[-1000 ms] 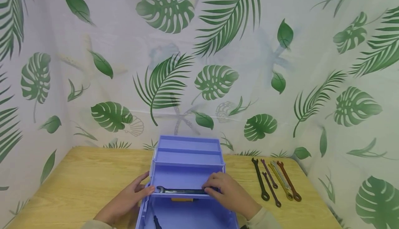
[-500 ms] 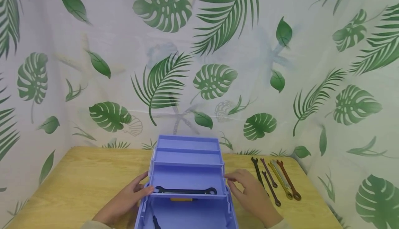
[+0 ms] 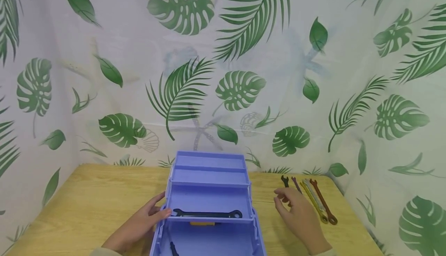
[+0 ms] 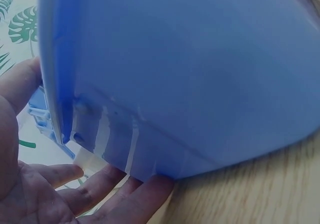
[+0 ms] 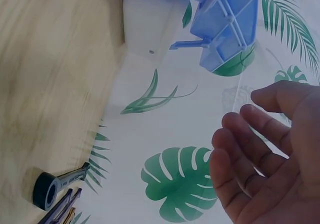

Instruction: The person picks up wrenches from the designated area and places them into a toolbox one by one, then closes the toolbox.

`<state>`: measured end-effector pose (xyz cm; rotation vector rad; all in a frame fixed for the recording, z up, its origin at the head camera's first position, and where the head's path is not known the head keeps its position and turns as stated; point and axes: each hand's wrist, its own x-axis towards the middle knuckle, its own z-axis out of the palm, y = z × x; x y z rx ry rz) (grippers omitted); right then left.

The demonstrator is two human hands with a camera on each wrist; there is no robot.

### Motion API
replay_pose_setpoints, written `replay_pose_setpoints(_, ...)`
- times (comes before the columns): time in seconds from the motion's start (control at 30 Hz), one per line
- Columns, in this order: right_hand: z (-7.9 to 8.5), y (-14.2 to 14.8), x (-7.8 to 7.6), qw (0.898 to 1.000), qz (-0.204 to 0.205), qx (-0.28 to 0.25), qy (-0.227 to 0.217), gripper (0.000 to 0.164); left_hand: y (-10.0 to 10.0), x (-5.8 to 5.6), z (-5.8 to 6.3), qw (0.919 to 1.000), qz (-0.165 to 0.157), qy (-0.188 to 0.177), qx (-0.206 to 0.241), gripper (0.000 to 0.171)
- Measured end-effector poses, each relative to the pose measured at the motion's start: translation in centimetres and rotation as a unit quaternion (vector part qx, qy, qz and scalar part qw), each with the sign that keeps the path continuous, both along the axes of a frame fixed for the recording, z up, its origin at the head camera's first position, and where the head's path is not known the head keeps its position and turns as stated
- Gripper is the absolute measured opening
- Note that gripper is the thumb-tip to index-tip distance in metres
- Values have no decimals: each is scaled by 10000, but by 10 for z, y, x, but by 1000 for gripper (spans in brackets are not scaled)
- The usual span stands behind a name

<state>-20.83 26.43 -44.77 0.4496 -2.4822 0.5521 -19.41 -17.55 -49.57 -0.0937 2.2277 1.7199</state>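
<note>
A blue toolbox (image 3: 209, 240) stands unfolded, with stepped trays at the back. In its front tray (image 3: 209, 198) lies a black combination wrench (image 3: 208, 213), crosswise. My left hand (image 3: 136, 227) holds the box's left side, thumb at the tray's edge; the left wrist view shows the fingers against the outer wall (image 4: 200, 74). My right hand (image 3: 300, 217) hovers right of the box with loosely bent fingers and nothing in them. It partly covers another black wrench (image 3: 285, 181) and purple wrenches (image 3: 296, 184). In the right wrist view, the black wrench's ring end (image 5: 46, 190) lies on the table.
Right of my right hand lie a yellow wrench (image 3: 315, 203), a silver one (image 3: 311, 188) and a red-brown one (image 3: 323, 201). A thin black-handled tool (image 3: 173, 249) lies in the toolbox's lower compartment. Behind the wooden table (image 3: 115, 186) hangs a leaf-print cloth (image 3: 195, 101).
My right hand has let go of the black wrench in the tray and moved right, out over the wrenches on the table. The left hand stays at the toolbox's side.
</note>
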Motion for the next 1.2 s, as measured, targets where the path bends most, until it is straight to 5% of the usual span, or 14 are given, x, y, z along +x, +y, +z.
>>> replay_pose_setpoints(0.47, 1, 3, -11, 9950, -354, 51, -934, 10, -5, -5, 4, 9999, 7, 97, 53, 87)
replay_pose_setpoints(0.73, -5, 22, -16, 9901, -581, 191, -1266, 17, -4, -3, 0, 9988, -294, 201, 334, 84)
replay_pose_setpoints(0.83, -9, 33, -16, 9790, -829, 240, -1845, 22, -3, -2, -4, 9979, -407, 233, 450, 84)
replay_pose_setpoints(1.03, -20, 50, -21, 9411, -1454, 505, -3009, 37, -4, -2, -7, 9976, -434, 145, 521, 85)
replay_pose_setpoints(1.2, -34, 54, -21, 9237, -1502, 608, -3473, 33, -6, -1, -4, 9993, -291, 146, 189, 85)
